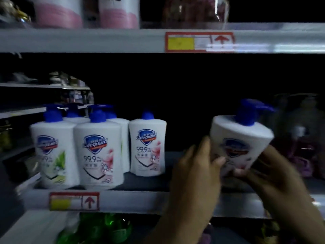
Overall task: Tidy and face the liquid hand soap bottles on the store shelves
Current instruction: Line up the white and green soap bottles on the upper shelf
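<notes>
A white hand soap bottle (241, 138) with a blue pump is tilted to the right above the middle shelf (140, 199). My left hand (197, 166) grips its left side and my right hand (269, 173) holds its lower right; the image is blurred there. On the left of the shelf stand several matching bottles: a green-label bottle (52, 155) and a pink-label bottle (99, 155) at the front, two more behind them, and another pink-label bottle (147, 147) standing alone further back.
A red and yellow price tag (74, 201) sits on the shelf edge, another tag (198, 41) on the shelf above. Pink-banded bottles (119, 13) stand on the upper shelf. Dark purple packs (299, 147) fill the right; green items (105, 226) lie below.
</notes>
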